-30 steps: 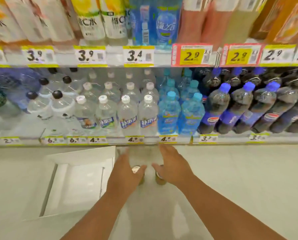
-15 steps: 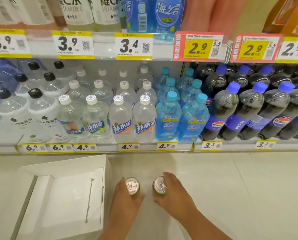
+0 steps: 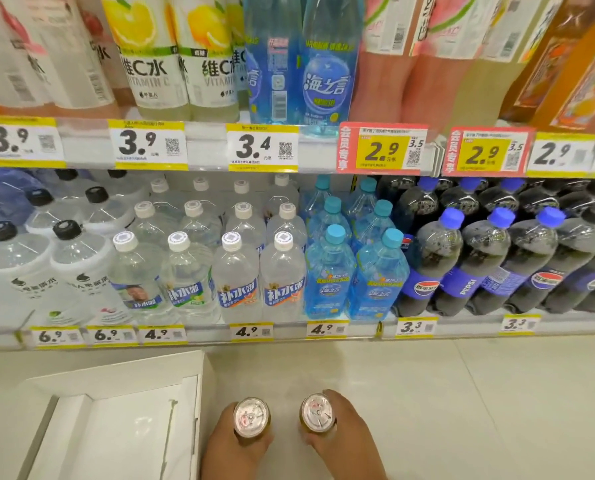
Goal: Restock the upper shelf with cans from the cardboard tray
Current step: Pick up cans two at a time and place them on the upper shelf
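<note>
- Cardboard tray (image 3: 116, 389): on the floor (image 3: 462, 393), lower left, white inside, no cans showing in the visible part.
- Left hand (image 3: 233, 445): just right of the tray, wrapped around the left can (image 3: 251, 418), upright, silver top facing the camera.
- Right hand (image 3: 341, 434): further right of the tray, wrapped around the right can (image 3: 317, 412), also upright, top up.
- The two cans are side by side, close but not touching, both above the floor tiles, below the lower shelf edge (image 3: 289, 332).
- Above the tray: clear water bottles (image 3: 233, 275), then blue bottles (image 3: 330, 271), then cola bottles (image 3: 427, 261) to the right.
- Upper shelf (image 3: 206, 147): well above the tray, price tags along its front, drink bottles standing on it.
</note>
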